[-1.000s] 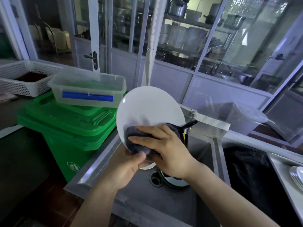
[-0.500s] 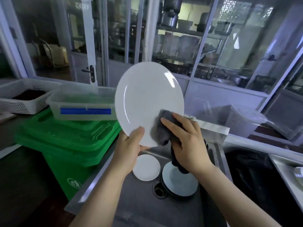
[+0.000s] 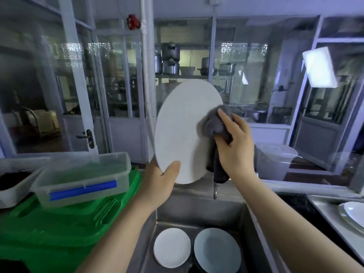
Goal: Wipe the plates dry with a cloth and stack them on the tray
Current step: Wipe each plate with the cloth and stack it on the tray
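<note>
1. Left grip (image 3: 159, 183): thumb and fingers clamp the lower rim of a large white plate (image 3: 185, 133), held upright above the sink (image 3: 254, 233).
2. Right grip (image 3: 235, 142): fingers curled around a grey cloth (image 3: 214, 125), pressed on the plate's right edge.
3. Two plates (image 3: 216, 250) lie in the sink.
4. Stacked plates (image 3: 352, 215) sit right of the sink.

Two plates (image 3: 172, 247) in sink (image 3: 199, 211); bin (image 3: 59, 229) left, box (image 3: 82, 174) on it.
</note>
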The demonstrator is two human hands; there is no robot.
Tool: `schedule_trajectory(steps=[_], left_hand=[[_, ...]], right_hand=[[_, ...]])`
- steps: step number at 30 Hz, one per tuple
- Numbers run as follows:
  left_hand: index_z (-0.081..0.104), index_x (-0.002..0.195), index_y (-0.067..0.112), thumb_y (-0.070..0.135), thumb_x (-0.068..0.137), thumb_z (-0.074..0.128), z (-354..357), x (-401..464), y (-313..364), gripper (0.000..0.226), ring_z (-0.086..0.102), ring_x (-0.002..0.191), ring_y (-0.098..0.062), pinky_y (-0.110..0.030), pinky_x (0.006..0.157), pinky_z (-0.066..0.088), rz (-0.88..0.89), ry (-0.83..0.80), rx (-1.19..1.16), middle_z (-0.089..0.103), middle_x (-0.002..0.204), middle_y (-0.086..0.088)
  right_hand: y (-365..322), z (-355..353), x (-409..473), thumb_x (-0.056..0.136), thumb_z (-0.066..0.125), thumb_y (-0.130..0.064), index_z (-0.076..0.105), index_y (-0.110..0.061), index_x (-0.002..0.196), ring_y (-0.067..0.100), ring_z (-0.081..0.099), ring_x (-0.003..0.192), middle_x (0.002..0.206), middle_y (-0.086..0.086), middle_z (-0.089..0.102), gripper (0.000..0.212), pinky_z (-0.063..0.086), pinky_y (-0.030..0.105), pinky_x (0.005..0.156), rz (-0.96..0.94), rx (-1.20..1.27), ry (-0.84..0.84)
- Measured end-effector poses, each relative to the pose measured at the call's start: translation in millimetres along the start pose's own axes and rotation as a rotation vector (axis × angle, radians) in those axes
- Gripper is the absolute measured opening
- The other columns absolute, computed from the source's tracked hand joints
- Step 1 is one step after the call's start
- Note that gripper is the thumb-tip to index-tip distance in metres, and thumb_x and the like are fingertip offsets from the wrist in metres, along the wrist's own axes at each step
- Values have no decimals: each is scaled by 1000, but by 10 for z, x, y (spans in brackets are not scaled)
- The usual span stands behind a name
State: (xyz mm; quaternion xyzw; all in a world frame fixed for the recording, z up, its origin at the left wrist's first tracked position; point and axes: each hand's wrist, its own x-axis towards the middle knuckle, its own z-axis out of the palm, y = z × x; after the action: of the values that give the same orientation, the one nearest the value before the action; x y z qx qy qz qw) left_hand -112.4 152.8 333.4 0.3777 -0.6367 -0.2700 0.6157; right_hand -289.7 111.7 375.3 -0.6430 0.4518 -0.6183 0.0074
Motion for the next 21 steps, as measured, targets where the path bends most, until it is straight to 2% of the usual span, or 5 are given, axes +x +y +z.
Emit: schedule_trajectory(steps=[6, 9, 13, 18, 21], left_hand=[[33, 103, 38, 15, 95, 46, 64, 156, -23, 28, 56, 51, -22, -39, 44, 45, 188, -250, 479, 56, 62, -3], [29, 94, 42, 18, 89, 45, 14, 229, 2, 29, 52, 47, -17, -38, 44, 46, 277, -319, 620, 49, 59, 6], [32, 126, 28, 30, 86, 38, -38, 418, 71, 41, 61, 79, -30, -37, 58, 46, 422, -348, 912, 61, 107, -5], [34, 117, 24, 19, 87, 33, -133, 649, 131, 30, 64, 102, -27, -34, 66, 55, 582, -320, 1130, 49, 134, -5], [33, 132, 34, 2, 82, 59, -200, 745, 88, 65, 14, 137, 2, -28, 103, 34, 370, -251, 794, 8, 150, 30]], right_hand=[[-254, -135, 137, 98, 52, -27, 67, -27, 110, 19, 69, 90, 94, -3, 74, 19, 56, 34, 74, 725, 997, 25], [-329, -316, 176, 84, 55, -60, 70, -15, 115, 28, 70, 98, 110, 10, 72, 56, 57, 42, 79, 871, 1328, -130], [-422, -400, 141, 63, 70, -56, 78, -3, 84, 32, 72, 80, 89, 17, 73, 57, 59, 41, 62, 838, 1285, -312], [-388, -420, 98, 77, 65, -15, 58, 6, 106, 23, 67, 52, 66, 13, 69, 36, 49, 22, 41, 943, 1127, -177], [-332, -387, 55, 73, 67, -13, 51, 7, 127, 24, 67, 62, 83, 15, 70, 60, 50, 22, 42, 912, 1117, -115]])
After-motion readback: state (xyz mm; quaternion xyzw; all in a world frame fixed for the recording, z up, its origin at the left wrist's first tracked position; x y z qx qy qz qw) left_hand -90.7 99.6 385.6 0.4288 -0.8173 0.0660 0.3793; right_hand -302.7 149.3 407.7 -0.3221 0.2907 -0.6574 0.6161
